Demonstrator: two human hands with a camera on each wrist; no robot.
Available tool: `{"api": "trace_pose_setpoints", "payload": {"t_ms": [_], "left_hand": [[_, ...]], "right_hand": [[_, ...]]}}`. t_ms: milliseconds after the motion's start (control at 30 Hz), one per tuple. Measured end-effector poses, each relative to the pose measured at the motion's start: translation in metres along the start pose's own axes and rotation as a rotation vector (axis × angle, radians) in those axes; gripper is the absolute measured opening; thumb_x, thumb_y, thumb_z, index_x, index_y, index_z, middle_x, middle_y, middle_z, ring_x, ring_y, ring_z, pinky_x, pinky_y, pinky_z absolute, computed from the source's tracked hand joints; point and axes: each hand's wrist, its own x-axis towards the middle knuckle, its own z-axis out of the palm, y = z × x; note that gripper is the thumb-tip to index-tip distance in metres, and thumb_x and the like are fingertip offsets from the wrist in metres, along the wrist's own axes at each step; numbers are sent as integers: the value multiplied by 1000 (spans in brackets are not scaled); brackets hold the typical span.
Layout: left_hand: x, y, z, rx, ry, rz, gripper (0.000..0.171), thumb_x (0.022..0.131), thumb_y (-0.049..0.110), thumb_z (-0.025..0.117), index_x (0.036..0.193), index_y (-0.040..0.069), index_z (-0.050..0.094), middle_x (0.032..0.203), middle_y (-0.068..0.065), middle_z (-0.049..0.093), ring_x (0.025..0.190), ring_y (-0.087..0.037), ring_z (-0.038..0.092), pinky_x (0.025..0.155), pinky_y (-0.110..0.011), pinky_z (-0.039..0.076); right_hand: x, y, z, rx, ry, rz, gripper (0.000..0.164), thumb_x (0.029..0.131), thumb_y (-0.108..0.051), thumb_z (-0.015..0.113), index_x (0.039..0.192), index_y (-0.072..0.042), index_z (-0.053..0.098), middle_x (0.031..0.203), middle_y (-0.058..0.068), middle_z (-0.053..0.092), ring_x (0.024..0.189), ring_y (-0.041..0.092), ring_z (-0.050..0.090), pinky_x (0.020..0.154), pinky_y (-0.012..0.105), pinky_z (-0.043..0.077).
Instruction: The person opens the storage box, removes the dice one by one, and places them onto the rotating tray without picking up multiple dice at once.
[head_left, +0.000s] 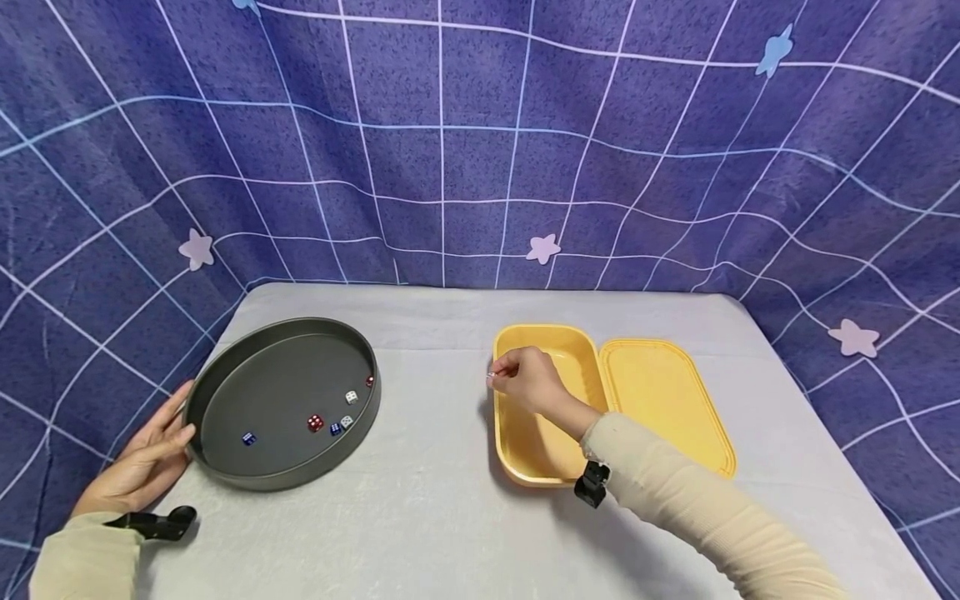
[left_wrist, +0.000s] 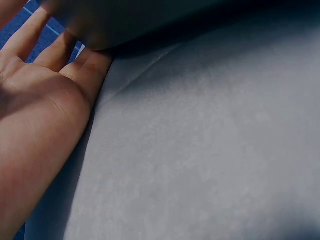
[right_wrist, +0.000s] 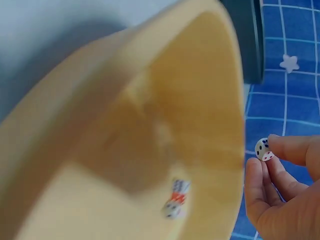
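Note:
In the head view, a round dark grey pan (head_left: 281, 482) sits at the left with several red, blue and white dice inside, among them a red die (head_left: 316, 423). My left hand (head_left: 142, 467) grips its left side, thumb at the rim and fingers against the outer wall. Over the left edge of a yellow box (head_left: 501, 433), my right hand (head_left: 532, 382) pinches a white die (right_wrist: 264, 149) between thumb and fingertips. In the right wrist view, a few white and red dice (right_wrist: 175, 200) lie inside the box, blurred.
A yellow lid (head_left: 667, 400) lies flat against the box's right side. The table has a pale grey cloth (head_left: 435, 517). A blue gridded curtain (head_left: 480, 167) with stars hangs behind. Each wrist wears a black mount, such as the left mount (head_left: 161, 523).

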Motion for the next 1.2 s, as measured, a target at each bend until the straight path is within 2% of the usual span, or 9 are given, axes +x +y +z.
{"api": "trace_pose_setpoints", "payload": {"t_ms": [200, 400, 633, 933, 1200], "left_hand": [[-1, 1, 0, 3, 7, 0, 73, 97, -16, 15, 152, 20, -16, 158, 9, 22, 140, -5, 27, 107, -27, 36], [-2, 1, 2, 2, 4, -2, 72, 97, -15, 16, 153, 21, -13, 159, 10, 20, 141, -4, 27, 107, -26, 35], [-1, 0, 1, 5, 11, -4, 73, 97, -16, 15, 152, 21, -16, 158, 9, 24, 140, -4, 27, 107, -27, 36], [1, 0, 0, 28, 13, -8, 72, 97, -15, 15, 152, 20, -16, 158, 9, 24, 140, -3, 27, 107, -26, 35], [0, 0, 0, 18, 11, -1, 72, 97, -15, 16, 153, 20, -12, 158, 7, 23, 140, -5, 28, 107, -27, 36]], "right_hand": [[6, -28, 15, 64, -30, -46, 5, 81, -8, 74, 83, -3, 73, 73, 3, 68, 63, 7, 58, 59, 18, 47], [14, -58, 41, 122, -51, -89, 7, 82, -10, 74, 87, -5, 74, 77, 4, 70, 64, 6, 58, 61, 17, 48], [19, -85, 77, 279, -84, -58, 10, 81, -7, 76, 89, -2, 74, 77, 5, 71, 64, 6, 59, 61, 16, 49], [19, -95, 122, 390, -77, -18, 9, 79, -4, 76, 88, -1, 74, 76, 4, 72, 59, -2, 57, 58, 13, 49], [21, -93, 153, 383, -56, 17, 7, 80, -9, 77, 85, -5, 74, 73, -1, 70, 59, -3, 56, 57, 12, 47]]}}
